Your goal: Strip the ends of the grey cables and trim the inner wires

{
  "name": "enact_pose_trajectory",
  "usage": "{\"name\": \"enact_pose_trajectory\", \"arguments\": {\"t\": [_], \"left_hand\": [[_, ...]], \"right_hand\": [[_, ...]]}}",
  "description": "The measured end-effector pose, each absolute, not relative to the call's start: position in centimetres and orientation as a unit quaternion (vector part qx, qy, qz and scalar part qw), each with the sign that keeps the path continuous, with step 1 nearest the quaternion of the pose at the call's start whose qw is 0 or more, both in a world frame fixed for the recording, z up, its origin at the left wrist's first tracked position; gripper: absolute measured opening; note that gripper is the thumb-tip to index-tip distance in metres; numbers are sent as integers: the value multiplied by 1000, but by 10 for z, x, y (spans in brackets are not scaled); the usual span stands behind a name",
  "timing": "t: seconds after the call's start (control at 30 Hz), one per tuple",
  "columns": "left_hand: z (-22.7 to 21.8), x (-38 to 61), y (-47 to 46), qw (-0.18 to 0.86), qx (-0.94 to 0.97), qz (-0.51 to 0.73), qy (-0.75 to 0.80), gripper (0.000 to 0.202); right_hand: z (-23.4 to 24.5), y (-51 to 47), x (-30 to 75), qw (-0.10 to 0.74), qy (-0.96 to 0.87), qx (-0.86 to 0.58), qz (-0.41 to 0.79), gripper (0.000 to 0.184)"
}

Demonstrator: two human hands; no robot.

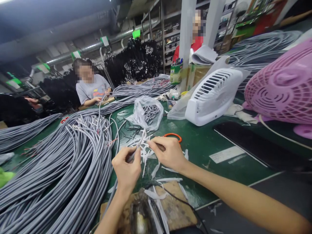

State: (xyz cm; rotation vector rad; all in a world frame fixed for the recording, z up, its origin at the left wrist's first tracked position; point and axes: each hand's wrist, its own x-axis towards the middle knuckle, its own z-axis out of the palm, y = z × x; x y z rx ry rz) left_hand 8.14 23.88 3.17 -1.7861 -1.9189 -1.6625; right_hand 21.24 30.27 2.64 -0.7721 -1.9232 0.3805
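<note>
Forearms [234, 194] aslant; hands [172, 154] close together

Cables [73, 175]: we are seeing grey with whitish ends
Table [197, 143]: we are seeing dark green
Handle [179, 137]: we are noting orange
Fan [276, 87]: we are viewing pink lattice

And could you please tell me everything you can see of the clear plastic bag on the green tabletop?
The clear plastic bag looks thin, crumpled and see-through, bulging around a heap of short, dark grey tube-like pieces. It sits on the green tabletop, just beyond the hands; neither the left hand nor the right hand is holding it. Loose dark pieces lie scattered by its near left side.
</note>
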Motion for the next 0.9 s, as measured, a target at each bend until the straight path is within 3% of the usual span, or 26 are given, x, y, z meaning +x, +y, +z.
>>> {"name": "enact_pose_trajectory", "arguments": {"t": [0.33,0.7,0.9], "left_hand": [[35,83,238,-26,-560,-542,-626,14],[36,87,238,-58,-575,-525,-624,15],[39,88,242,-118,-528,-552,-634,16]], "right_hand": [[25,300,216,487,-811,-305,109,34],[25,299,213,479,-804,-305,177,41],[15,295,212,538,-802,-250,69,30]]}}
